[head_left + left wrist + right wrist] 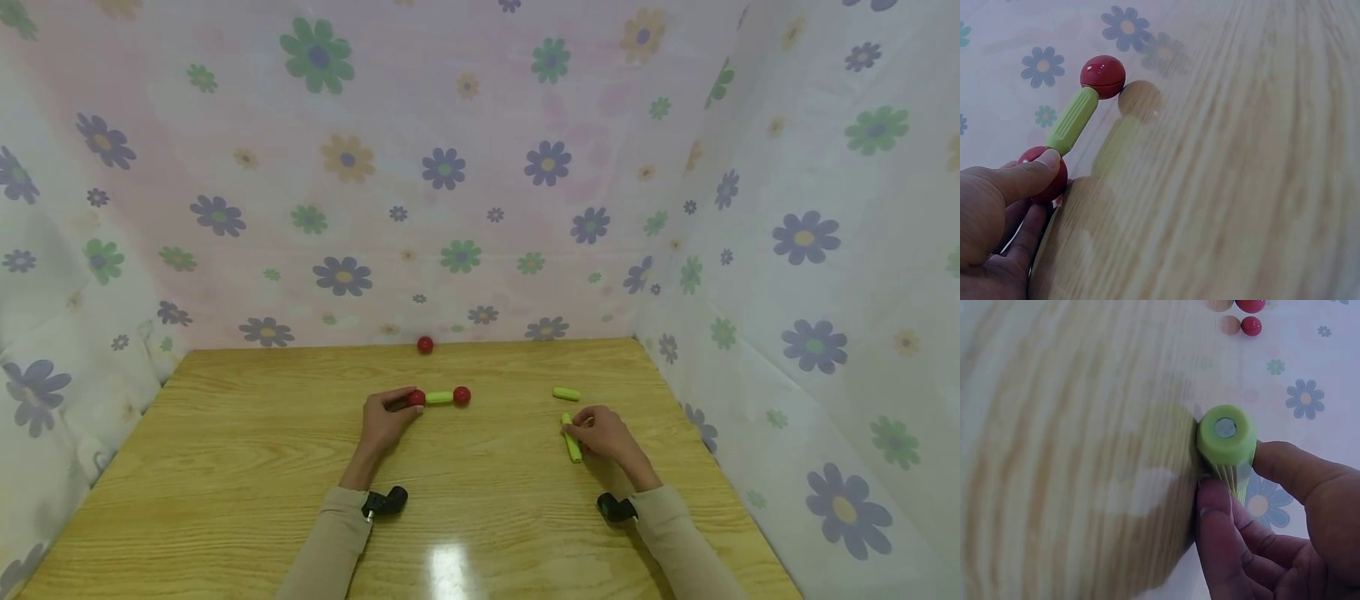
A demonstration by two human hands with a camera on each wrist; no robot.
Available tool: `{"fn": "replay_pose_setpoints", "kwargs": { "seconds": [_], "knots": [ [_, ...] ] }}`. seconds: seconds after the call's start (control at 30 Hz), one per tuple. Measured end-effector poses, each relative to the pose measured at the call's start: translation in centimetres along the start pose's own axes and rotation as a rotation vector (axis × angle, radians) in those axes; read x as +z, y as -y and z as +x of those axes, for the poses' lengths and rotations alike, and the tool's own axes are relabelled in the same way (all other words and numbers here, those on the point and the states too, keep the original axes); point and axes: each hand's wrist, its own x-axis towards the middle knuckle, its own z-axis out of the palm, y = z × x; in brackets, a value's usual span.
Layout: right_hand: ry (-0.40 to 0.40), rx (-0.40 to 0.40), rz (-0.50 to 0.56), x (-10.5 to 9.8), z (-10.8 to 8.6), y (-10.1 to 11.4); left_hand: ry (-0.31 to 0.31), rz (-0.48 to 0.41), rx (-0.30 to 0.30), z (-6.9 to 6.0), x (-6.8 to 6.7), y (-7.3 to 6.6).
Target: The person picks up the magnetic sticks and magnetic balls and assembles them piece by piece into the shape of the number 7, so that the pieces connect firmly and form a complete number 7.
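Observation:
Between thumb and fingers, my left hand (383, 425) pinches a red ball (1054, 181) at the near end of a short green rod (1074, 120). A second red ball (462, 396) sits on the rod's other end, so the three form one dumbbell-shaped piece low over the table. My right hand (602, 435) grips a separate green rod (573, 446) with thumb and fingers; in the right wrist view its near end shows a round grey metal disc (1225, 427). Just beyond that hand lies another green rod (566, 393).
A loose red ball (425, 345) rests at the back edge of the wooden table (480, 492). Flower-patterned sheets (480, 192) hang behind the table and at both sides. Each forearm carries a black wrist camera (388, 501).

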Motion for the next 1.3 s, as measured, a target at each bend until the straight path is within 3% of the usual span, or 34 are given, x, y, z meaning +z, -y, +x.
{"fn": "replay_pose_setpoints", "kwargs": {
  "seconds": [0.23,0.5,0.8,1.07,1.3],
  "knots": [
    [0.006,-0.047,-0.010,0.1,0.1,0.0,0.048,0.014,0.000,-1.2,-0.4,-2.8],
    [-0.004,-0.045,0.009,0.4,0.2,-0.1,0.041,0.024,0.011,-1.6,-0.3,-3.4],
    [0.025,-0.030,0.008,0.9,0.4,0.3,0.023,0.024,0.007,-1.4,-0.1,-3.1],
    [0.058,-0.078,0.041,2.0,0.5,1.6,-0.022,0.019,0.013,0.5,0.2,0.5],
    [0.129,-0.118,0.077,3.4,0.3,2.9,-0.047,0.039,0.018,0.3,0.0,0.6]
  ]
}}
